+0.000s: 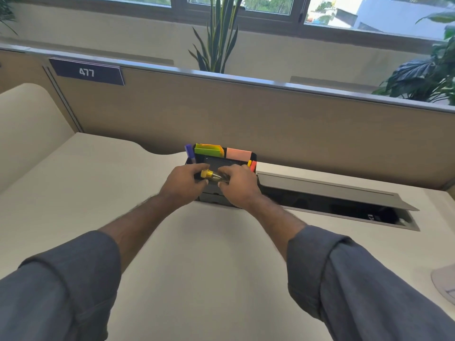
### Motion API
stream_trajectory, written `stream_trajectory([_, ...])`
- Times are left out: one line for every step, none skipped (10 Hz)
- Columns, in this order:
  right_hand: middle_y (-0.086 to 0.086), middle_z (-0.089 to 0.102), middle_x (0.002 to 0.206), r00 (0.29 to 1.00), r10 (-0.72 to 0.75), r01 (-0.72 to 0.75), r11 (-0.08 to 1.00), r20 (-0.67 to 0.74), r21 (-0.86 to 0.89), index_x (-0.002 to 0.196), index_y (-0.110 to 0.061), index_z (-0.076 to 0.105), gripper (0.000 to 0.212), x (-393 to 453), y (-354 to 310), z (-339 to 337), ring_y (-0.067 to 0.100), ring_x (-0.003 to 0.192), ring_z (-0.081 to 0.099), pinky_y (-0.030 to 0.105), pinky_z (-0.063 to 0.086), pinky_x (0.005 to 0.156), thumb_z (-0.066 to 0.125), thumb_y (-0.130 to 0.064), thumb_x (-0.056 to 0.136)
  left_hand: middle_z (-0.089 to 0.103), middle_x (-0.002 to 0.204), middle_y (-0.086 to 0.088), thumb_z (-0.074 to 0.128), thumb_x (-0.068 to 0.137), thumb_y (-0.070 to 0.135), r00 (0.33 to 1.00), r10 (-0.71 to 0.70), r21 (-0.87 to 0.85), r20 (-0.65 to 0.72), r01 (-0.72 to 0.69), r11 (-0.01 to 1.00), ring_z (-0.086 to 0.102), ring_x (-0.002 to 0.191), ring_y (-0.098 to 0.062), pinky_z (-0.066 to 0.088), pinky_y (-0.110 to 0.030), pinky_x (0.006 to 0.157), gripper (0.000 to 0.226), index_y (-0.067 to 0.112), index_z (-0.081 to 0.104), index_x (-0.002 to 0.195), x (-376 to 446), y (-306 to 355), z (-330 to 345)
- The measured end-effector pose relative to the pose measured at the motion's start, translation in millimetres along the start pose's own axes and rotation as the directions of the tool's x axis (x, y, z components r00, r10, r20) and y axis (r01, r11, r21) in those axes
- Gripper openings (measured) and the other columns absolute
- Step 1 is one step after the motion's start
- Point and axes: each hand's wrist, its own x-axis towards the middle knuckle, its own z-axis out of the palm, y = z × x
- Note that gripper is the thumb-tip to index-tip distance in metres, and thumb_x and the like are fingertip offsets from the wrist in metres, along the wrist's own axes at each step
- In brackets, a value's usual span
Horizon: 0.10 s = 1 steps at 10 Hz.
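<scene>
A black desk organizer [216, 193] stands at the back of the cream desk [202, 254], against the partition. It holds a purple marker [189, 152], green and orange paper pads [208, 150], a pink pad [238, 153] and red and yellow pens [252, 165]. Just in front of it, both hands hold a marker with a yellow cap [206, 174] and a dark barrel. My left hand [183, 183] pinches the capped end. My right hand [237, 184] grips the barrel, which is mostly hidden by its fingers.
A tan partition [246, 124] with a "477" sign [86, 72] closes off the back of the desk. An open cable tray with a raised grey lid [332, 193] lies to the right. Plants [218, 38] stand behind the partition. A pale object [445, 281] pokes in at the right edge.
</scene>
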Motion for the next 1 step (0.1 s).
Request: stream_trajectory([0.004,0.066,0.120,1.000,-0.022,0.021,0.999,-0.009,-0.040,0.131,-0.018,0.058,0.046,-7.2,1.2,-7.1,0.025,0.111,0.053,0.049,0.048,0.095,0.069,-0.022,0.086,0.068,0.129,-0.006,0.072,0.085,0.022,0.999,0.005,0.047,0.054,-0.007,0.999,0.065,0.107,-0.024,0.053,-0.036,0.094,0.061,0.022,0.051,0.142,-6.1,-1.3,0.7])
